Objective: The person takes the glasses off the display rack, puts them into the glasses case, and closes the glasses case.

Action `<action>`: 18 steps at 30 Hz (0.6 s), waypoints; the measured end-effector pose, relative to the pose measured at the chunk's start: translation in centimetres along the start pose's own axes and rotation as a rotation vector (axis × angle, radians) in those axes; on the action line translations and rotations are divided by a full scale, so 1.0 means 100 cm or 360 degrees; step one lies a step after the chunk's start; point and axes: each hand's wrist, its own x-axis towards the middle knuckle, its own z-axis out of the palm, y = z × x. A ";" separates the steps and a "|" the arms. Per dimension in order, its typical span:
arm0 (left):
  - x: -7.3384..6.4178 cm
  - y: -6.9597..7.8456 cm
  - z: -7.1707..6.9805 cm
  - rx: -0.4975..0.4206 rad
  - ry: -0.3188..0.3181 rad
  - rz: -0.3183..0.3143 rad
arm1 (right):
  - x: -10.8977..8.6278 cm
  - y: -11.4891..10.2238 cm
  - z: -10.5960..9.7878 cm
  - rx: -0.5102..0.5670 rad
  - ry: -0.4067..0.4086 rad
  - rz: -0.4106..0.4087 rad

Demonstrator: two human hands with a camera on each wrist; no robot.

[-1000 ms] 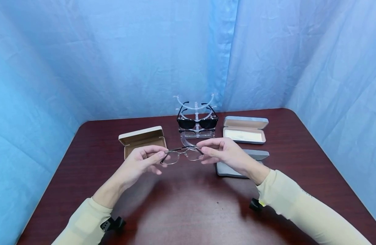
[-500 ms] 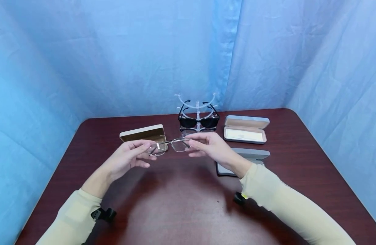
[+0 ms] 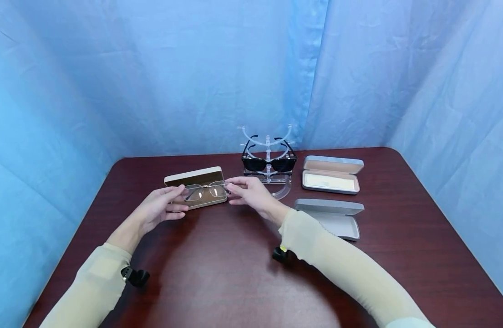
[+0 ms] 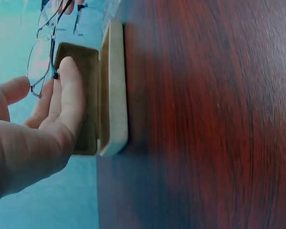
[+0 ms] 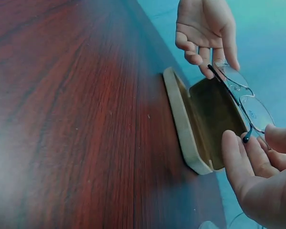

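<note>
A pair of thin metal-framed eyeglasses [image 3: 217, 188] with clear lenses is held level, temples folded behind the lenses. My left hand [image 3: 156, 210] pinches one end of the frame between thumb and fingers; my right hand [image 3: 253, 195] pinches the other end. Directly below and behind the glasses, an open beige glasses case [image 3: 195, 177] with a brown lining lies on the table. In the left wrist view the eyeglasses [image 4: 40, 59] hang over the case [image 4: 115, 86], apart from it. The right wrist view shows the dark temple tips of the eyeglasses [image 5: 257, 113] near my fingers.
Behind my right hand stands a clear display rack [image 3: 268, 142] bearing black sunglasses [image 3: 255, 164]. To the right lie an open case [image 3: 334, 164] with a pale cloth [image 3: 329, 181] and an open grey case [image 3: 330, 206]. Blue curtains [image 3: 185, 82] enclose the dark red table [image 3: 218, 273].
Both hands have carried the eyeglasses leftward, from in front of the rack to over the beige case. The right arm now reaches further across the table.
</note>
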 end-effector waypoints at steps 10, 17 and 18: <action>0.009 -0.013 -0.010 -0.0038 0.0079 -0.0064 | 0.027 0.015 0.011 -0.0190 0.0135 0.0066; 0.010 -0.019 -0.016 -0.0072 0.0063 -0.0046 | 0.036 0.017 0.013 -0.0204 0.0173 0.0095; 0.011 -0.020 -0.016 -0.0067 0.0068 -0.0054 | 0.037 0.017 0.013 -0.0208 0.0177 0.0102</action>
